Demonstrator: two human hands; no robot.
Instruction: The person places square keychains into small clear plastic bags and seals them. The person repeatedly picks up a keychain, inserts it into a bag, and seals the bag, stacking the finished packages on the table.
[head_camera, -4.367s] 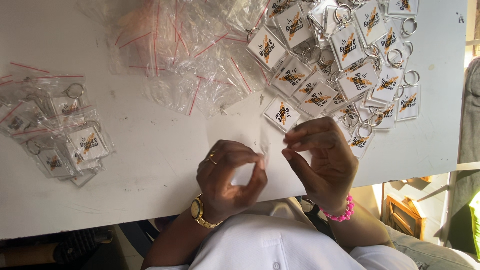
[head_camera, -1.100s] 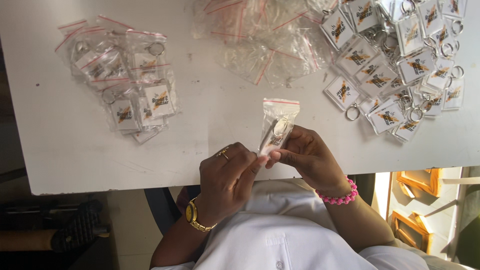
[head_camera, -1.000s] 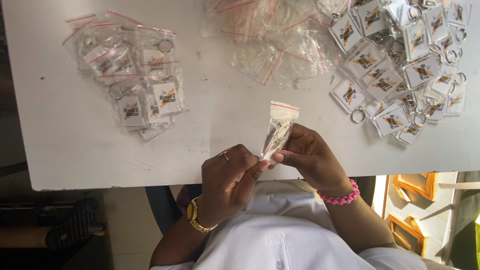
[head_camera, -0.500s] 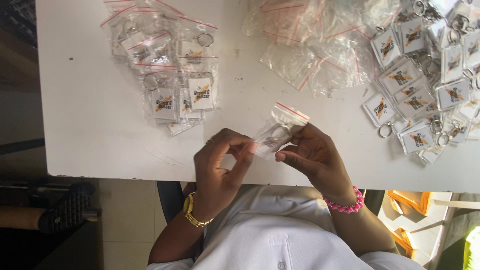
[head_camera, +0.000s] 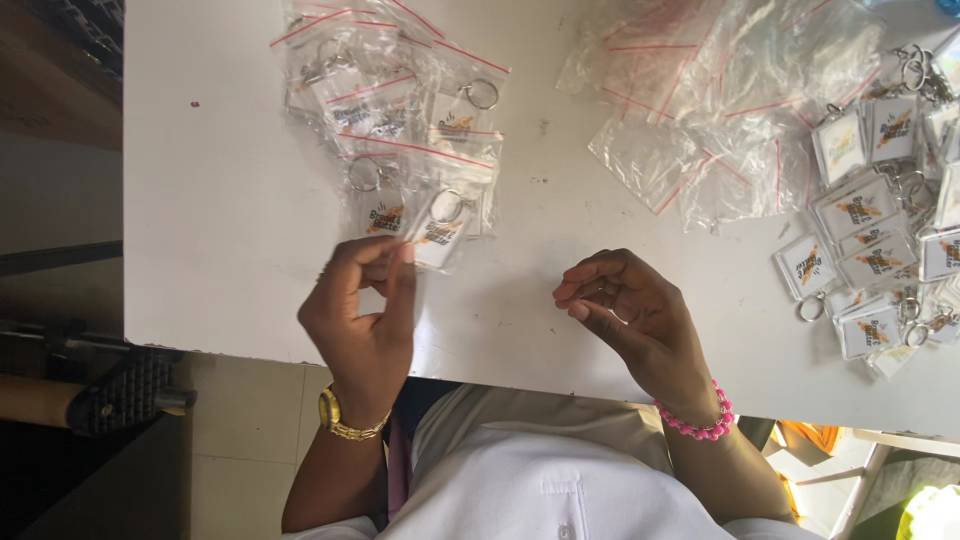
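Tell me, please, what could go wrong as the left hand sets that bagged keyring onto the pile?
The bagged keyring in the left hand sits at the near edge of the pile of bagged keyrings; the slick bags might slide apart. The empty bags lie loose beside the unbagged keyrings and could get mixed in.

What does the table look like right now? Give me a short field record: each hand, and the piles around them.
left hand: pinching a bagged keychain at the near edge of the bagged pile
right hand: empty, fingers curled, raised over the table edge
bagged pile: keychains sealed in clear bags with red strips, far left of the hands
empty bags: loose clear heap, far centre-right
loose keychains: unbagged square tags with rings, right edge
table: white
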